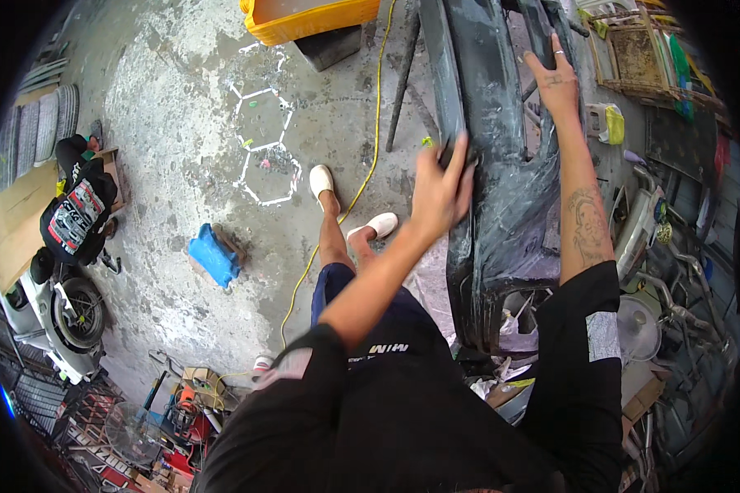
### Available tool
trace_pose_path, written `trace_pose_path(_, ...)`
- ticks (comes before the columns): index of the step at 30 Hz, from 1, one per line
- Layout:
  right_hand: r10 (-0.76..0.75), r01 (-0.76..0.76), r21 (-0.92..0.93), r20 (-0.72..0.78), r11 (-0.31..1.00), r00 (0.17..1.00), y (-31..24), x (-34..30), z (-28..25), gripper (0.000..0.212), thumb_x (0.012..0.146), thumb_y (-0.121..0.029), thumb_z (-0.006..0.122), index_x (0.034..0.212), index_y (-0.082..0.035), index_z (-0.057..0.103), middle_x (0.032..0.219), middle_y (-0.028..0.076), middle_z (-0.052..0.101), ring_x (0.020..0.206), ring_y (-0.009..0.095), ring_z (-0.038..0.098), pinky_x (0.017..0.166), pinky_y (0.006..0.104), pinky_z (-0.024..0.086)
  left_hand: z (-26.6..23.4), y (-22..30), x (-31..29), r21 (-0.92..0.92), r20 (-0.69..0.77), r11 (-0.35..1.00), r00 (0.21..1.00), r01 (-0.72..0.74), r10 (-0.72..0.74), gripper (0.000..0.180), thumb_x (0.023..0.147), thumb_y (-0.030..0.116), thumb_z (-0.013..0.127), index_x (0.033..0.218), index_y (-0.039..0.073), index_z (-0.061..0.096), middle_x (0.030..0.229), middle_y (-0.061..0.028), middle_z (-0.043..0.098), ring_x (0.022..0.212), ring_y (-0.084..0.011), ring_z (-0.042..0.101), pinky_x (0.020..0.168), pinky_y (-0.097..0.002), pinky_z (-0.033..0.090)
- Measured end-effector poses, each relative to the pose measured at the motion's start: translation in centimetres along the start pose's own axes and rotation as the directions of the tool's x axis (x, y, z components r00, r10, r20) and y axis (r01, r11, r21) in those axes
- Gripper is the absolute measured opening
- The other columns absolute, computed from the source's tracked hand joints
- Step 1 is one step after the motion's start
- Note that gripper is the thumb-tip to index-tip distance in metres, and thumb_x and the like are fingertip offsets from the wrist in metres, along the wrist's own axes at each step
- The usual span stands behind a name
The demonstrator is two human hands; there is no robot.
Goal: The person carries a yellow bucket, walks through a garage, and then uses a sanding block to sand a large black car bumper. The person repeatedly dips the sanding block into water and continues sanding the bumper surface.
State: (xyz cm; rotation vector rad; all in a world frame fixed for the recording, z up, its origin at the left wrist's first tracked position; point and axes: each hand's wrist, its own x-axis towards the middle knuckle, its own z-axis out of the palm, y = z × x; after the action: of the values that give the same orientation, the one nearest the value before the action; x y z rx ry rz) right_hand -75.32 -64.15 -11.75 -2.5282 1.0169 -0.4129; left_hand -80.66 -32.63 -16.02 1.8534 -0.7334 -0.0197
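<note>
A long dark-grey car bumper point(497, 193), with pale dusty scuffs and several openings, stands in front of me on the right. My left hand point(437, 195) is closed round a small dark block point(446, 156) and presses it to the bumper's left edge; the fingers are slightly blurred. Farther up, my right hand point(559, 89) holds the bumper's right side, with thumb and one ringed finger spread over a bar. The other fingers of that hand are hidden.
A yellow cord point(376, 123) runs along the floor by my feet. Nearby are a yellow tub point(304, 20) on a dark box and a blue cloth point(214, 255). At left a person point(80, 205) crouches by a motorcycle point(70, 316). Metal parts point(637, 222) crowd the right side.
</note>
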Motion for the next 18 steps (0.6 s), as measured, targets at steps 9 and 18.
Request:
trace_pose_path(9,0.039,-0.039,-0.009,0.046,0.999,0.998,-1.5,-1.2,0.5,0.086,0.085,-0.057,0.073,0.158,-0.022,0.045,0.14,0.031,0.059,0.131,0.044,0.058,0.109,0.0424,0.046,-0.4,-0.1,1.4,0.031,-0.078,1.0,0.997,0.006,-0.004,0.058,0.09,0.008,0.073,0.146,0.004,0.058,0.118,-0.033,0.055,0.107,-0.045,0.056,0.096,-0.0487,0.048)
trace_pose_path(18,0.036,-0.039,0.045,0.057,0.998,0.998,-3.2,-0.5,0.5,0.086,0.086,-0.055,0.073,0.158,-0.017,0.044,0.148,0.023,0.057,0.133,0.043,0.057,0.111,0.0455,0.045,1.3,-7.1,25.5,0.208,-0.395,0.978,0.912,-0.026,0.108,0.047,0.098,0.021,0.068,0.14,0.002,0.059,0.131,-0.0315,0.052,0.116,-0.049,0.055,0.104,-0.0497,0.045)
